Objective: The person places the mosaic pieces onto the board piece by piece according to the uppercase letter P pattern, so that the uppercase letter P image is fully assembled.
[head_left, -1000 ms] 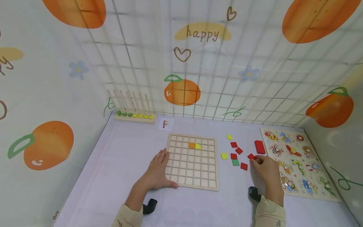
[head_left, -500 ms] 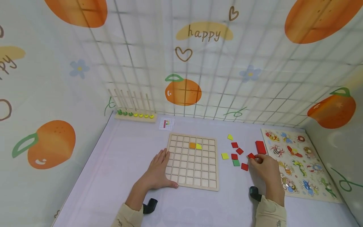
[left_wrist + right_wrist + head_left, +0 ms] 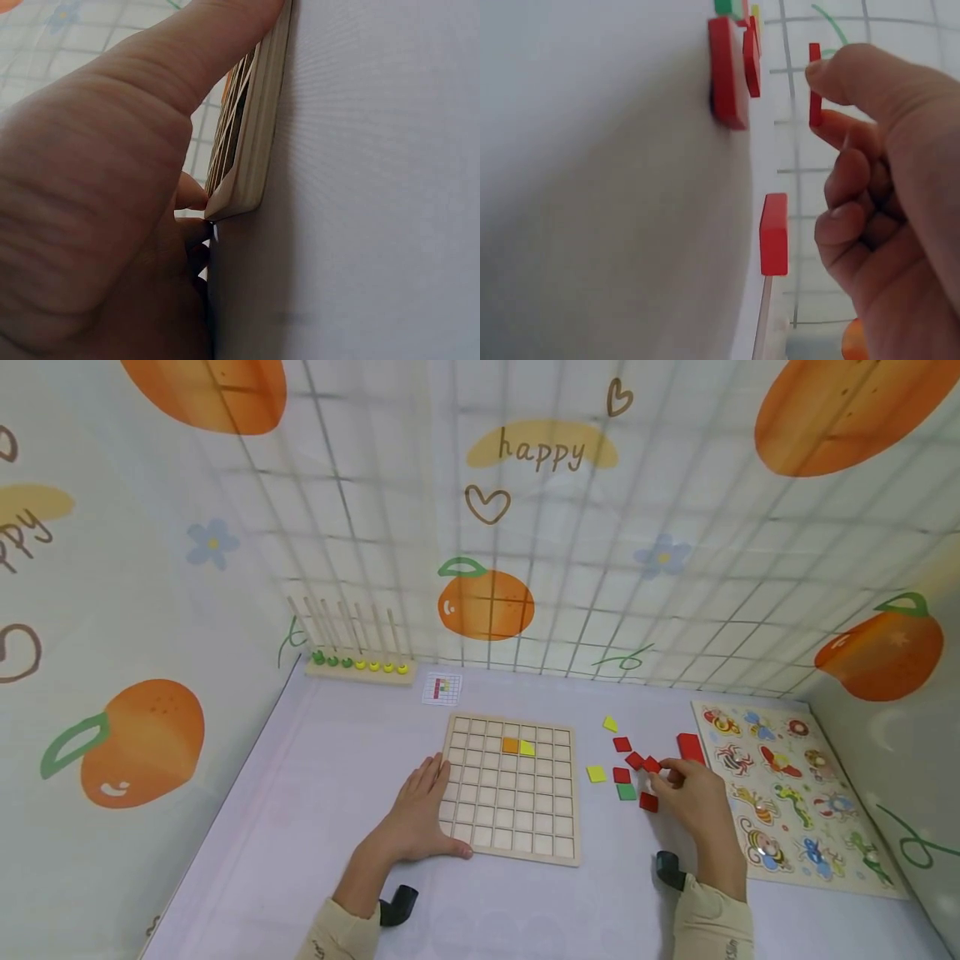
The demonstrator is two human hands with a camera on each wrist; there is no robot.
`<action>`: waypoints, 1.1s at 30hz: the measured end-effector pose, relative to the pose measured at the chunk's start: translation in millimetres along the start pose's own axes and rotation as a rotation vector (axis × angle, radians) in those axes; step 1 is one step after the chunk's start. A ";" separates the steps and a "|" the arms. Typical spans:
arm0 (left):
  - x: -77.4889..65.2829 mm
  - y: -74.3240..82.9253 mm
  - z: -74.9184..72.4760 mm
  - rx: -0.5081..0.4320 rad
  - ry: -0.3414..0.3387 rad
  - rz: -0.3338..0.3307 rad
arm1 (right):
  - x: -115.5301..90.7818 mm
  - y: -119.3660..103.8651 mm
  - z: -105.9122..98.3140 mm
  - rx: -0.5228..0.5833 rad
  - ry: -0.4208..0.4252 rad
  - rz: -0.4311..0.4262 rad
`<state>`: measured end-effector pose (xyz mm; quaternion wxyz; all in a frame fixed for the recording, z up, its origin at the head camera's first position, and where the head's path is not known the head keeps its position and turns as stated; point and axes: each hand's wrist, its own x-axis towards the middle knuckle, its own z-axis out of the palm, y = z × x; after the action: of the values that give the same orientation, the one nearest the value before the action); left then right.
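Note:
In the right wrist view my right hand [image 3: 693,797] pinches a thin red square tile [image 3: 815,84] between thumb and fingertip, raised off the table. Below it and to its left lie more red tiles [image 3: 622,744], a green tile [image 3: 626,792], a yellow square [image 3: 596,774] and a smaller yellow piece [image 3: 611,724]. My left hand [image 3: 412,822] lies along the left side of a wooden grid board [image 3: 487,818], its thumb at the near edge and its fingers extended. An orange tile [image 3: 511,745] and a yellow piece [image 3: 527,747] sit side by side in the board's cells.
Behind the board lies a small pattern card [image 3: 442,689]. A peg rack with green and yellow beads [image 3: 360,672] stands at the back left. At right are a red block [image 3: 690,747] and an insect puzzle board [image 3: 795,802]. Printed cloth walls enclose the table.
My right hand has lifted the red tile and moved slightly left with it, over the other tiles. The left hand stays against the board.

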<state>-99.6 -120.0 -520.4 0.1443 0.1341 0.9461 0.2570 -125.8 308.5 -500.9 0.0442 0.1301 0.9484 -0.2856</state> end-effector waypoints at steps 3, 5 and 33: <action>-0.2 -0.5 0.1 -0.001 0.001 0.003 | 0.6 -4.0 1.4 0.003 -0.010 -0.015; -0.1 -0.7 0.4 0.001 0.001 0.004 | 0.3 -7.2 2.3 -0.004 -0.009 -0.030; 0.9 -2.2 2.1 0.005 0.008 0.000 | 8.7 -65.6 26.6 -0.045 0.048 -0.366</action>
<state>-100.0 -120.6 -523.5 0.1404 0.1334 0.9473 0.2551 -151.8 243.0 -489.6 -0.0283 -0.0388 0.9632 -0.2643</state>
